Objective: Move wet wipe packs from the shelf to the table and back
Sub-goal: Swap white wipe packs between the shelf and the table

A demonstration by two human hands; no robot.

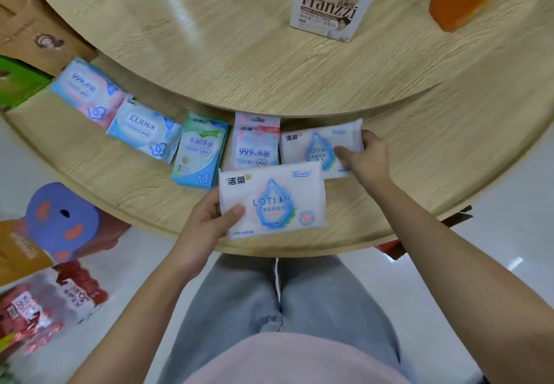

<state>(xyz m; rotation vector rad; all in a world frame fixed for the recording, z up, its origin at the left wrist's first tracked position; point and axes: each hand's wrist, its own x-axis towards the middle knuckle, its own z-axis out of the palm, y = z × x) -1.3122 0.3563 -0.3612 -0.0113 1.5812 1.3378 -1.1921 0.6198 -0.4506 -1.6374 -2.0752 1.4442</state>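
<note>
I'm watching through a single wide-angle head camera, which is pointing forward and steeply down over the shelf (126, 185) at close range. The left hand (209, 221), right hand (364, 158) and legs (269, 308) are filling the lower frame.

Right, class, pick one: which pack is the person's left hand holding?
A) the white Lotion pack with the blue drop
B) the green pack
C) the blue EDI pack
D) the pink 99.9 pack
A: the left hand grips the white Lotion pack at its left edge, thumb on the front, while the right hand holds a second white Lotion pack behind it.
</note>
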